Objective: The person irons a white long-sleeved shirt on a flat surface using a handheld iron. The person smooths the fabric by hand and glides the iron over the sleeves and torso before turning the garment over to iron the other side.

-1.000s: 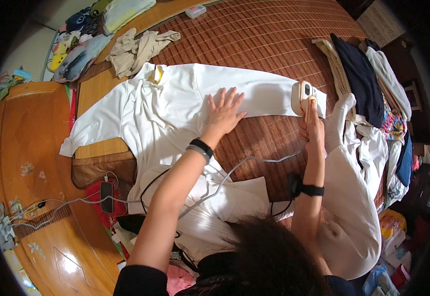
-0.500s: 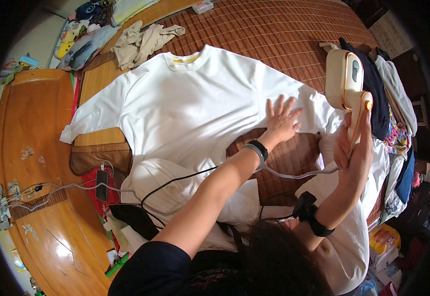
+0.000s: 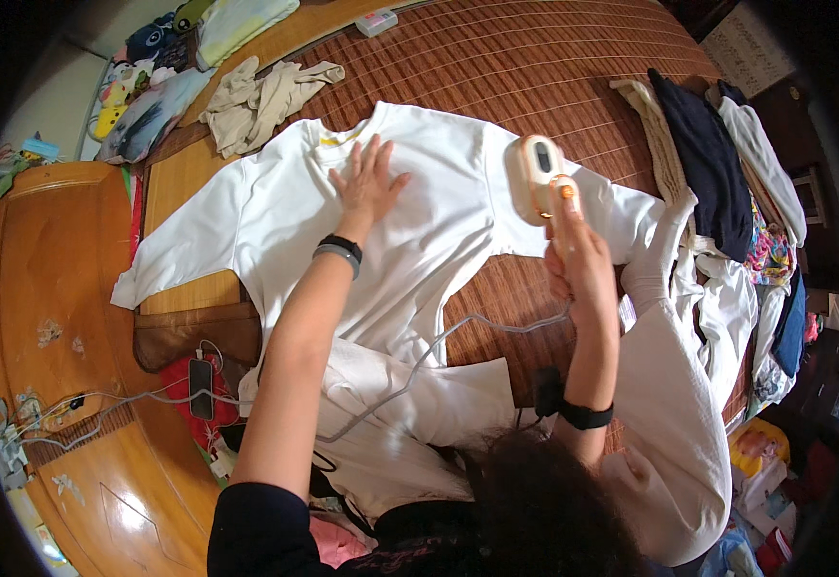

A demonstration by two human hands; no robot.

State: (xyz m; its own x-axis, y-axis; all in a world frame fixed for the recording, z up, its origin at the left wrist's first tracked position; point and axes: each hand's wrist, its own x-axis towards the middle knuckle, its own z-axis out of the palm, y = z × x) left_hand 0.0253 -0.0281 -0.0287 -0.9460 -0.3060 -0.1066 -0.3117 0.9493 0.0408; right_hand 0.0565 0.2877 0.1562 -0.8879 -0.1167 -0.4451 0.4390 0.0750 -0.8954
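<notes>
A white long-sleeved sweatshirt [image 3: 342, 221] lies spread out before me, its collar at the far side. My left hand [image 3: 369, 188] rests flat on its chest just below the collar, fingers spread. In my right hand [image 3: 581, 260] is a cream handheld garment steamer [image 3: 537, 171] with orange-gold trim, gripped by its handle. The steamer's head is over the sleeve on the right, near the shoulder; whether it touches the cloth I cannot tell. A grey cord [image 3: 419, 361] runs from the handle across to the left.
Clothes are piled along the right, including a dark garment [image 3: 698, 159]. A beige garment [image 3: 261, 101] lies crumpled at the far left. A phone [image 3: 201, 389] with a cable sits on red cloth by a wooden panel [image 3: 63, 260]. A brown woven mat [image 3: 496, 62] stretches behind the sweatshirt.
My left hand has moved from the right sleeve leftward to the chest near the collar. My right hand has brought the steamer left, from beyond the sleeve to over it.
</notes>
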